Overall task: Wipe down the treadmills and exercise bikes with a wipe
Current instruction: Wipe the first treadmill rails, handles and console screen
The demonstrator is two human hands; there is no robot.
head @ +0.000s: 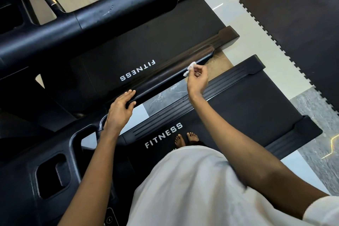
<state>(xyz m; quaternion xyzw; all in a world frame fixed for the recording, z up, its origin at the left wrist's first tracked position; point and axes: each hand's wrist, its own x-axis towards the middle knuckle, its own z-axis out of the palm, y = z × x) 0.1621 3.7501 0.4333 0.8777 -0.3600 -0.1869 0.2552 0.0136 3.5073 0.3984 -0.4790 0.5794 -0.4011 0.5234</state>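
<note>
- I stand barefoot on the belt of the near treadmill (pixel 238 104), its console (pixel 45 161) at my 8 o'clock. I cannot tell from here whether this machine is wiped.
- My left hand (pixel 119 110) reaches to 11 o'clock and holds the near end of the handrail (pixel 165 80), fingers laid over the top and thumb curled round the near side. It steadies me as I lean across.
- My right hand (pixel 198 80), at about 12 o'clock, pinches the small crumpled wipe (pixel 189 69) between fingertips and thumb. The wipe touches the handrail's near edge, towards its far end.
- The step in hand, as I judge it, is wiping this handrail. The stretch between my two hands looks the likely next part, so I should draw the wipe back along the bar and shift my left hand off the end to clean beneath it.
- Below the handrail is a gap down to the tiled floor (pixel 170 91), edged by my treadmill's ribbed side rail (pixel 183 104). A dropped wipe would land there.
- Beyond lie the far treadmill (pixel 165 42) and its thicker handrail (pixel 110 18) at 10 o'clock, which is scuffed and pale near its far end. It is a long lean from here, so stepping round looks wiser.
- There is open room at 2 o'clock, on the dark foam mat (pixel 293 24).
</note>
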